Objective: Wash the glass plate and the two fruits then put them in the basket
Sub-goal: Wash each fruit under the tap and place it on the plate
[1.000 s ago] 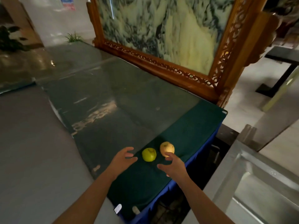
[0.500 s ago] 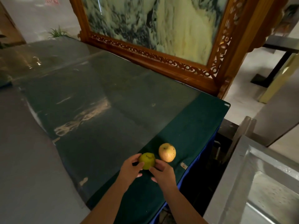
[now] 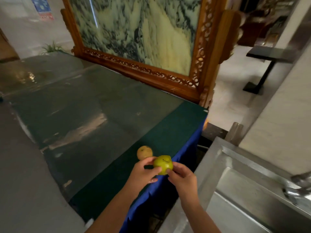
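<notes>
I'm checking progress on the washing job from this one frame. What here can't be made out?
- Glass plate and basket: neither shows in the head view.
- Sink: cut off by the right and bottom edges; the tap is blurred.
- Yellow fruit: its near side is hidden by the left hand.
- Green fruit: its underside is covered by both hands; the right hand hides its near side.

Both forearms reach forward, bare. Left hand [image 3: 143, 172] and right hand [image 3: 182, 176] are close together, fingers curled, pinching the same green fruit [image 3: 163, 164] between them.
</notes>
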The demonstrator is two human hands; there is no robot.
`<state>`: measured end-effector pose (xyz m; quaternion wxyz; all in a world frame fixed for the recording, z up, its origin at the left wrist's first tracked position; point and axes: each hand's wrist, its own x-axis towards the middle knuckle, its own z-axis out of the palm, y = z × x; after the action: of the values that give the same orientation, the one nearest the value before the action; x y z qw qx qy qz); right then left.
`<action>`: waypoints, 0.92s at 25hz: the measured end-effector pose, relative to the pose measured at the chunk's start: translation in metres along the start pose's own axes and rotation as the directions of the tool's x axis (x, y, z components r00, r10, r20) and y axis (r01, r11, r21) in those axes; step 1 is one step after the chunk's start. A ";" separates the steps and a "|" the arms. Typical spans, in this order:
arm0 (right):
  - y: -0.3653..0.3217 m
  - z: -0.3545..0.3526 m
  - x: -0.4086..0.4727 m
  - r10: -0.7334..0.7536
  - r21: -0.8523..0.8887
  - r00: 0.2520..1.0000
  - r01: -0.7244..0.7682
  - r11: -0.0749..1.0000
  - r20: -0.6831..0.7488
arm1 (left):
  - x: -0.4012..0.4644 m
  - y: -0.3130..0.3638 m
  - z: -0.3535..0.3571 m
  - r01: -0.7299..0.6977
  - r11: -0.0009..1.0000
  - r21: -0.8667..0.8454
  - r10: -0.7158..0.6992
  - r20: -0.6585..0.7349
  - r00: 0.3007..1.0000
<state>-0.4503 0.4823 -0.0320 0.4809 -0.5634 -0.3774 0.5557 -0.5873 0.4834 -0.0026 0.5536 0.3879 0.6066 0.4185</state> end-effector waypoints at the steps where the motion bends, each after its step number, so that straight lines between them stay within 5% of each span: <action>1: -0.009 -0.027 -0.007 -0.029 0.007 0.999 0.029 1.000 -0.014 | -0.009 0.003 0.024 -0.005 1.000 -0.026 0.006 0.059 0.998; 6: -0.020 -0.161 -0.050 -0.147 -0.080 0.983 0.139 0.987 -0.109 | -0.044 -0.024 0.141 0.095 0.981 -0.172 -0.028 0.358 0.933; 12: 0.027 -0.305 -0.081 -0.014 -0.192 0.990 -0.014 0.981 -0.142 | -0.068 -0.105 0.271 0.238 0.961 -0.142 -0.132 0.519 0.844; 16: 0.053 -0.370 -0.046 0.224 0.195 0.944 -0.178 0.964 -0.244 | -0.057 -0.133 0.314 0.274 0.935 -0.224 -0.156 0.436 0.886; 19: 0.054 -0.389 0.002 0.428 0.553 0.868 -0.235 0.800 -0.251 | -0.042 -0.137 0.330 0.247 0.937 -0.247 -0.145 0.368 0.918; 23: 0.039 -0.396 0.046 0.498 0.717 0.851 -0.243 0.653 -0.165 | -0.028 -0.137 0.341 0.177 0.969 -0.172 -0.112 0.329 0.937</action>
<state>-0.0582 0.4683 -0.1130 0.5833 -0.5057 0.0658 0.6322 -0.2462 0.4359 -0.1335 0.7092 0.3469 0.4918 0.3672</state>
